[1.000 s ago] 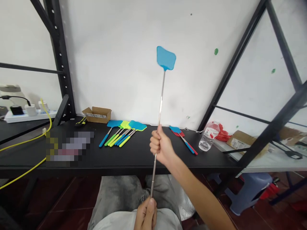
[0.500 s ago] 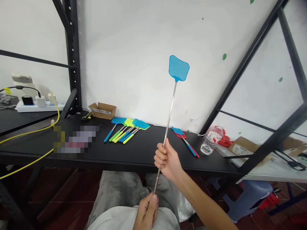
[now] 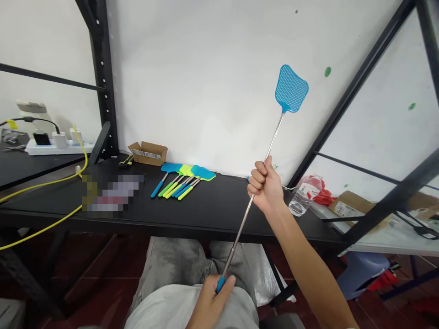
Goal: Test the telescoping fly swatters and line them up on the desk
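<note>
A blue fly swatter (image 3: 291,89) with a long metal telescopic rod is held up slantwise, its perforated head in front of the white wall. My left hand (image 3: 213,292) is closed around its blue handle, low by my lap. Higher up, my right hand (image 3: 265,185) has its fingers wrapped round the metal rod. Several shorter blue, green and yellow fly swatters (image 3: 183,182) lie side by side on the black table (image 3: 219,212). Behind my right hand, the other swatters at the table's right are almost wholly hidden.
An open cardboard box (image 3: 149,154) and a black-and-yellow tool (image 3: 126,161) stand near the wall. A water bottle (image 3: 300,201) is at the right end. A yellow cable (image 3: 41,233) crosses the left side, by a power strip (image 3: 58,148). Black shelf posts (image 3: 103,82) rise at both sides.
My right hand has moved up and right along with the swatter head, and the rod leans further right. The blue handle now shows at my left hand. The swatters at right became covered.
</note>
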A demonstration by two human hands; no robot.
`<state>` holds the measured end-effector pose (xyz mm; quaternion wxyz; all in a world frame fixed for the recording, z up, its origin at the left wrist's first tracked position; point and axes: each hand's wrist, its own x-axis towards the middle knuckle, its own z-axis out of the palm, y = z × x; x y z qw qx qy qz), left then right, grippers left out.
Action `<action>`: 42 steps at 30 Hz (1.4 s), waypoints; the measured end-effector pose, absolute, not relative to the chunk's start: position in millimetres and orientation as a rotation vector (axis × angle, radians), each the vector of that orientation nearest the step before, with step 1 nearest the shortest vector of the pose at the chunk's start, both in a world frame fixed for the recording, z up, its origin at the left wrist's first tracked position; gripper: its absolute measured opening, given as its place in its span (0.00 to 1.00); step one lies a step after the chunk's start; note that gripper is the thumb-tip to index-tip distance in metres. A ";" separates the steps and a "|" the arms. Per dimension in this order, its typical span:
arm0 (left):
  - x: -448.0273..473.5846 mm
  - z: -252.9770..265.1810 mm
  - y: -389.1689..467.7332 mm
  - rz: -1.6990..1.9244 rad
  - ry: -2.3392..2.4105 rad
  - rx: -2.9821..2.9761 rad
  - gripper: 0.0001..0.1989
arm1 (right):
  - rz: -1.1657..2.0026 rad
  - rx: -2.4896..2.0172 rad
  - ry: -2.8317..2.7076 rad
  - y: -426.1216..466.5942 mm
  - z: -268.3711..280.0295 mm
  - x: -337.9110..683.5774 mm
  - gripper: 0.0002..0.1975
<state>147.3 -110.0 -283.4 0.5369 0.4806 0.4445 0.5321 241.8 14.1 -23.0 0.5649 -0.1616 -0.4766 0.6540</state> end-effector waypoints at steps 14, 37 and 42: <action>146.3 -295.8 -109.1 1.232 1.115 1.216 0.30 | 1.566 -0.422 -1.025 0.5 -71.0 239.4 0.27; 144.0 -304.7 -104.8 1.244 1.049 1.059 0.30 | 1.734 -0.443 -1.065 -42.1 -174.2 193.8 0.28; 144.6 -307.0 -100.9 1.230 1.005 1.058 0.29 | 1.815 -0.325 -1.179 -30.9 -148.2 205.8 0.21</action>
